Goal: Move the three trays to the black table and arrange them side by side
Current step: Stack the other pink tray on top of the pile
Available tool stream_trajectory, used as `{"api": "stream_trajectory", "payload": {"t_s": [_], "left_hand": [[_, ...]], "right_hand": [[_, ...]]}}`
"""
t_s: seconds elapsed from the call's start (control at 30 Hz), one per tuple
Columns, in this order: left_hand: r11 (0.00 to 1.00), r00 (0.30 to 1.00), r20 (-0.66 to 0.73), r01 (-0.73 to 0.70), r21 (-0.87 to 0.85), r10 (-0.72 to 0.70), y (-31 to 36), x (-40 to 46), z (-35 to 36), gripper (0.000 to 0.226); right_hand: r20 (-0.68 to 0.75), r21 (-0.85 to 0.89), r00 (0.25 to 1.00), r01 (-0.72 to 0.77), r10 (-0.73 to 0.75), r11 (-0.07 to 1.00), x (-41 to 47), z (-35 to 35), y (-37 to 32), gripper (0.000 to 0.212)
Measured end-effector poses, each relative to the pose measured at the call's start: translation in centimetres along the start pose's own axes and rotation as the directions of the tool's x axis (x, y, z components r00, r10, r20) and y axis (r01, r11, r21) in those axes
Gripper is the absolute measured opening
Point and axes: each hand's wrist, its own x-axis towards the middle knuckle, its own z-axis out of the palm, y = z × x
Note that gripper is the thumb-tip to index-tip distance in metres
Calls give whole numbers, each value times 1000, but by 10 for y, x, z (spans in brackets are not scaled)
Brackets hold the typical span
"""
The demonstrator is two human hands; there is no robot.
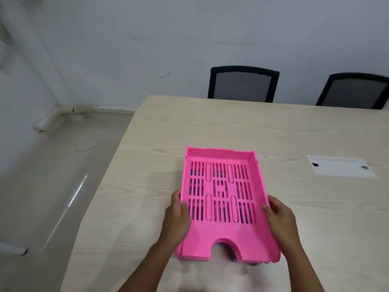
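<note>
Left hand (177, 218) was clamped on the left wall of the pink tray (223, 199), thumb lying over the rim and the other fingers wrapped outside and under the wall. Right hand (280, 218) gripped the opposite wall in the same manner, thumb on the inner side of the rim. Both grips sat toward the near half of the tray, either side of the slotted floor.

Pink tray was topmost of a stack; purple edges of at least one further tray (228, 252) showed beneath it at the near cut-out and through the slots. How many trays lay below could not be determined. Near edge of the stack was blurred, and whether it rested on the surface or was lifted clear could not be told.

Stack was positioned over the pale wood-grain counter (147, 165), near its left edge. A white cable hatch (341, 167) was set into the counter, well apart to the right. Two black mesh chairs (243, 84) (355, 91) stood at the far side, against the white wall (189, 39).
</note>
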Motion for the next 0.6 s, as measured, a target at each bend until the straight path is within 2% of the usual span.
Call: {"api": "stream_trajectory", "payload": {"t_s": [0.3,0.6], "left_hand": [[999,1000,-15,17,35,-17,-2,2,12,37],[997,1000,24,18,74,-20,-2,9,9,37]], "right_hand": [[25,-13,999,29,-28,999,14,-10,-5,36],[35,-13,999,-4,4,1000,16,-6,-4,33]]}}
